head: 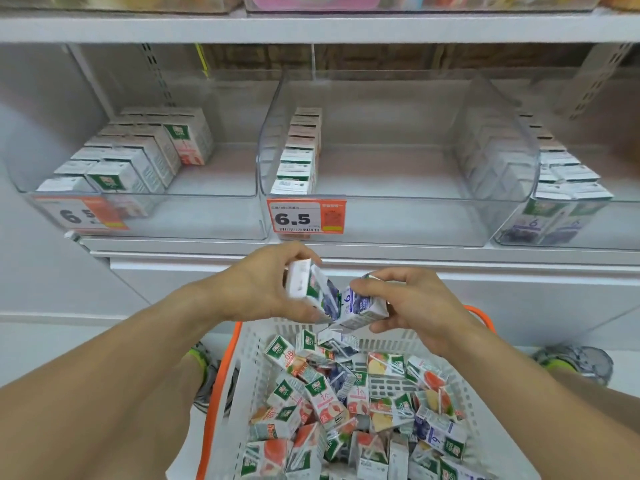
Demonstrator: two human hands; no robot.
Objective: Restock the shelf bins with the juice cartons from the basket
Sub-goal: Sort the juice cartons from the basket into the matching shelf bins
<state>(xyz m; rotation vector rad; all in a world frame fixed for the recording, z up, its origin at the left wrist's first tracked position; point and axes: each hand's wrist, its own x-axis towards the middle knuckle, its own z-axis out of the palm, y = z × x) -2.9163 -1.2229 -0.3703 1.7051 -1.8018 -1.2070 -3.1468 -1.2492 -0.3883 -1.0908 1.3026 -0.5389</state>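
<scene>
Left hand (263, 289): grips carton (309, 287), frame centre.
Right hand (412, 306): grips blue carton (363, 306), touching the first.
Basket (256, 344): rim below.
Middle bin (398, 188): mostly bare floor.

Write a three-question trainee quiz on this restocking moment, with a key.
1. True or false: the left hand holds nothing.
2. Which bin has only one row of cartons along its left wall: A left bin, B middle bin, C right bin?
3. Fill in: the price tag on the middle bin reads ___.

Key: 1 false, it grips a blue carton, as the right hand grips a second blue carton above the basket; 2 B; 3 6.5.
</scene>
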